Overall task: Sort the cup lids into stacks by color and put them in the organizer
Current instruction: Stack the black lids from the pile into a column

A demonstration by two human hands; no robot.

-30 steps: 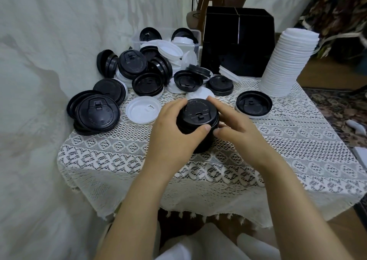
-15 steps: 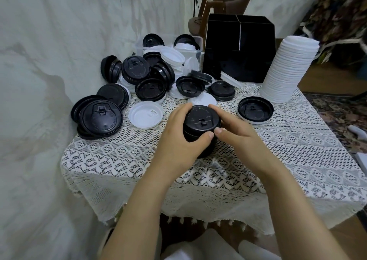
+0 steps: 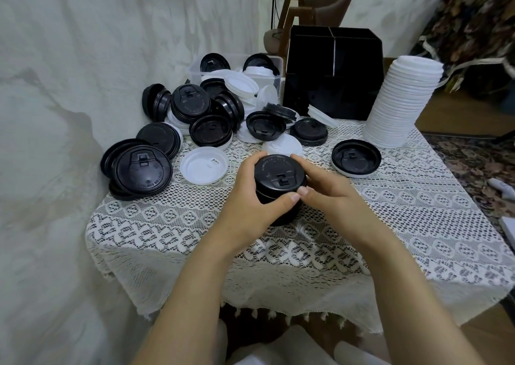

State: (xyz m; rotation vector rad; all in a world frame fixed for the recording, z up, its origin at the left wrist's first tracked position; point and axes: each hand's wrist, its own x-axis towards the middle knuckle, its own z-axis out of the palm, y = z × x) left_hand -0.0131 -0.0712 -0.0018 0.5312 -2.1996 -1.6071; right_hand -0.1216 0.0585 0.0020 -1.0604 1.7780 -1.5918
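Stack (image 3: 279,172) — in left hand (image 3: 246,207), right hand (image 3: 330,196)

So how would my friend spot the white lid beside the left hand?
Start at the lace-covered table, where the left hand and right hand hold a stack of black lids. Just left of that left hand lies the white lid, flat and alone; its nearest neighbours are black.
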